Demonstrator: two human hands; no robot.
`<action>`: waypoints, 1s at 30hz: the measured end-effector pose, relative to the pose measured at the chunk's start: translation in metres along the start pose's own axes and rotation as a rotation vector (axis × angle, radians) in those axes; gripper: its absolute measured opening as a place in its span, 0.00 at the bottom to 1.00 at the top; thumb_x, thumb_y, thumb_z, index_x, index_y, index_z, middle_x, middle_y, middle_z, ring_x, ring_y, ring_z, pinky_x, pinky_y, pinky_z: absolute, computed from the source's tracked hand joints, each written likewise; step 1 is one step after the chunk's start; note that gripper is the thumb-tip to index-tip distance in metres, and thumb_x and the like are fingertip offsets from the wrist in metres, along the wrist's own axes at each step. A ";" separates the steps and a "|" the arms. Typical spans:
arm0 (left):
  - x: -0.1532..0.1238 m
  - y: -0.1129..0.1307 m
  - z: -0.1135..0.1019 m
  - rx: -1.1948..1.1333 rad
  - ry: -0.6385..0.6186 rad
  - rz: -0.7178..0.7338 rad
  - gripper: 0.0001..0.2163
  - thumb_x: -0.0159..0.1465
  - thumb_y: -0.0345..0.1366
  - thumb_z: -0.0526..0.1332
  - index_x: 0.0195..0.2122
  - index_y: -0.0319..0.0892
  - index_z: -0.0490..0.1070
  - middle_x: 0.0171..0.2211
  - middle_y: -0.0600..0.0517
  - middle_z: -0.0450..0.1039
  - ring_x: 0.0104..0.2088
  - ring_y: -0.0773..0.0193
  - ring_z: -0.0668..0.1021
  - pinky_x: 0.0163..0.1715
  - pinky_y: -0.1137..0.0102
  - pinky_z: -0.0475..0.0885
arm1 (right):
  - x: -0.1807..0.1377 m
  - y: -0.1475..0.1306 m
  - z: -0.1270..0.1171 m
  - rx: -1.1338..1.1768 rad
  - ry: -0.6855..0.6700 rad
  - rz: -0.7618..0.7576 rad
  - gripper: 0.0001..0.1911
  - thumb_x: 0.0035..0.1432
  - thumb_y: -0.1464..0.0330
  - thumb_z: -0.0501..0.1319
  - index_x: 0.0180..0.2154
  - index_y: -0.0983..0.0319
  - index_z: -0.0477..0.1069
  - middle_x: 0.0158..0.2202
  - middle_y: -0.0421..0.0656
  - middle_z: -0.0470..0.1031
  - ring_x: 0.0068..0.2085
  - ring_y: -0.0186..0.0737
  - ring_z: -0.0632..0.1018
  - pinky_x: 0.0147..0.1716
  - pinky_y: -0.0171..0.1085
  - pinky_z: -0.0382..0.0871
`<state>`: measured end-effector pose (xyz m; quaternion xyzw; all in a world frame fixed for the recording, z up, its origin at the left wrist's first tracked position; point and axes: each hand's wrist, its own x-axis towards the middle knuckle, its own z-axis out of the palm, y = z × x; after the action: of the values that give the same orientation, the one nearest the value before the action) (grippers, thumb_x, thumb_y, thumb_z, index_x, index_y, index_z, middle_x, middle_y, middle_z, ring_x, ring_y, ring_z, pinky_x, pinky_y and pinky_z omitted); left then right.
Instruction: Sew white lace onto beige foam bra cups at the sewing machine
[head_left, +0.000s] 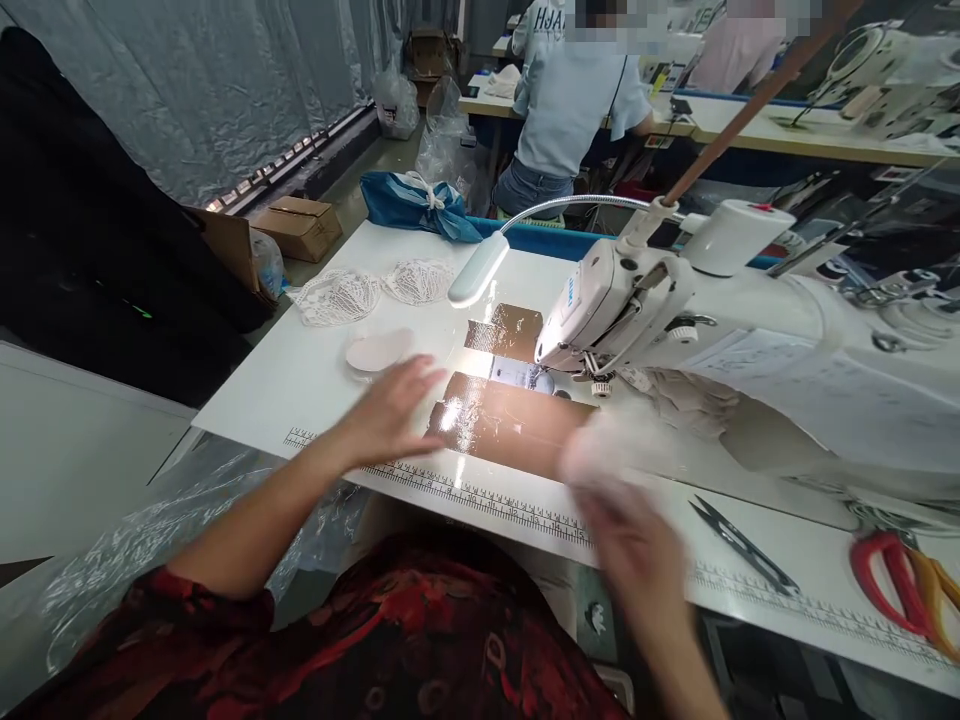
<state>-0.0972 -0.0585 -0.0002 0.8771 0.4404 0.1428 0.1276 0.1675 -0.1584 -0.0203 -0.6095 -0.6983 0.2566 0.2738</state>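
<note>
Left hand [394, 405] spreads empty at the worker [420, 630]'s eleven o'clock, while right hand [637, 540] at one holds a blurry, pale, roundish cloth [616, 445], I'd guess soft, light, best pinched by its edge.

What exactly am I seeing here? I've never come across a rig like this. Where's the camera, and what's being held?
There is no robot: one camera, worn on a person's head, looks forward and down at two bare hands. The left hand is open above the white table. The right hand holds a pale piece, too blurred to identify. The big white machine on the right is a sewing machine. On the table lie two lace pieces, a pale oval piece, brown sheeting near the needle area, thread snips and red-and-orange-handled scissors.
</note>
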 end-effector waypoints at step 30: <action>-0.023 0.034 0.036 -1.491 -0.266 -0.426 0.08 0.50 0.28 0.64 0.32 0.37 0.70 0.26 0.55 0.70 0.27 0.71 0.71 0.28 0.78 0.64 | 0.015 -0.016 0.016 0.922 0.006 0.201 0.19 0.48 0.61 0.69 0.43 0.56 0.71 0.38 0.42 0.79 0.39 0.43 0.79 0.35 0.38 0.74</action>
<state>-0.0725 -0.1004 -0.0249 0.4666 0.3683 0.2668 0.7586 0.1436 -0.1463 -0.0200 -0.4896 -0.4480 0.5637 0.4917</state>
